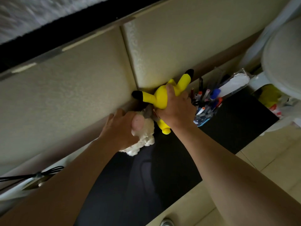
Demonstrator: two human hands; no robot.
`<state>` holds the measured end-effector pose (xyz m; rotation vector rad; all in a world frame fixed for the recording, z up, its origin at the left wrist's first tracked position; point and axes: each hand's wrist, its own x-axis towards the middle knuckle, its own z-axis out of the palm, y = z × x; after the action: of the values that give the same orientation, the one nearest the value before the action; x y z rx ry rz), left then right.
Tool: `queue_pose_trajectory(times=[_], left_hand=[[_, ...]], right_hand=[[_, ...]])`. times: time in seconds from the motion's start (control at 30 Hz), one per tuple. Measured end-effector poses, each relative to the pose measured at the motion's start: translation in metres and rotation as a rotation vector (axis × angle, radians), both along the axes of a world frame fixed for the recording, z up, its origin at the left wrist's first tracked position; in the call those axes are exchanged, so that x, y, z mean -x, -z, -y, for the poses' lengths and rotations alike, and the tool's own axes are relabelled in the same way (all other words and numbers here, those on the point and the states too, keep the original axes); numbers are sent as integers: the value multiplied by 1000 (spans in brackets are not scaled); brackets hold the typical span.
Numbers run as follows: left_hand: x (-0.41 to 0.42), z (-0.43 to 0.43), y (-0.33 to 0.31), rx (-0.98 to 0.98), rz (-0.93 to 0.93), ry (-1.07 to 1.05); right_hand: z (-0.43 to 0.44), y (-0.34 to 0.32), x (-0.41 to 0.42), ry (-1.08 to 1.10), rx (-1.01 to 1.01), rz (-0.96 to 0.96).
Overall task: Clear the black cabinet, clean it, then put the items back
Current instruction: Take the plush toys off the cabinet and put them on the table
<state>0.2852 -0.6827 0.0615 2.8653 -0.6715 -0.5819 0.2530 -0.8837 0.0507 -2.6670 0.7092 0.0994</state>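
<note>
Arms (241,181) far out over the black cabinet (179,162) — left hand (119,128) gripping the white fluffy toy (146,136), right hand (175,108) gripping the yellow toy (160,97) touching it, back by the wall (65,103).

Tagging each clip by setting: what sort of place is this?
Probably a home room, maybe a bedroom: a yellow plush toy and white plush toy at a black cabinet, a crowded pen holder, padded wall panels.

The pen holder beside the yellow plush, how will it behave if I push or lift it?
The pen holder looks crammed with markers leaning above its rim, so probably top-heavy and apt to tip or spill. Its clear walls suggest rigid plastic, likely stiff. On the glossy black cabinet top, a low push would probably slide it.
</note>
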Motion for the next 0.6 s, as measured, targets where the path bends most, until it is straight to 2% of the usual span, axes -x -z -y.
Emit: queue_pose_trajectory(times=[0.1, 0.37, 0.6], left_hand=[[-2, -1, -2, 36, -33, -46], [21, -26, -20, -14, 39, -48], [68, -82, -97, -12, -45, -148]], right_hand=[[-8, 3, 9, -10, 10, 38], [-28, -9, 42, 22, -56, 70], [-68, -78, 98, 79, -128, 112]])
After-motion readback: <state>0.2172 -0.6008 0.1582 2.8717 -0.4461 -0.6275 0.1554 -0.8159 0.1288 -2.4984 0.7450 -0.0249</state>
